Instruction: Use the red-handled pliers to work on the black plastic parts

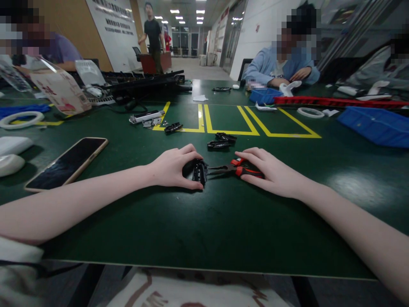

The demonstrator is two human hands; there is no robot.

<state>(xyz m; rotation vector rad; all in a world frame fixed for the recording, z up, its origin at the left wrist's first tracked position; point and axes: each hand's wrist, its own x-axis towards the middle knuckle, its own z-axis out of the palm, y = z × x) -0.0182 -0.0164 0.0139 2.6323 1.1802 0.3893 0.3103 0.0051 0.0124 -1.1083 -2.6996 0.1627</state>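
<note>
Closest to me, at the bottom edge, a pale printed sheet (191, 290) sticks out from under the green table (223, 230), cut off so its brown marks cannot be read. Both my forearms run off the frame at the lower corners.

My left hand (174, 167) is curled over a small black plastic part (200, 171), thumb and fingers closed around it and pressing it to the table; most of the part is hidden under my palm, so its shape is hard to make out. My right hand (271, 172) lies over the red handles of a pair of pliers (236, 169), fingers wrapped down on them; how far the handles are spread I cannot tell. The dark nose of the pliers reaches the black part, though whether it grips it is unclear.

Just beyond my hands lie two more black parts (222, 141), and another (173, 127) sits on the yellow tape lines (230, 128). A phone (67, 163) rests face up to my left.
</note>
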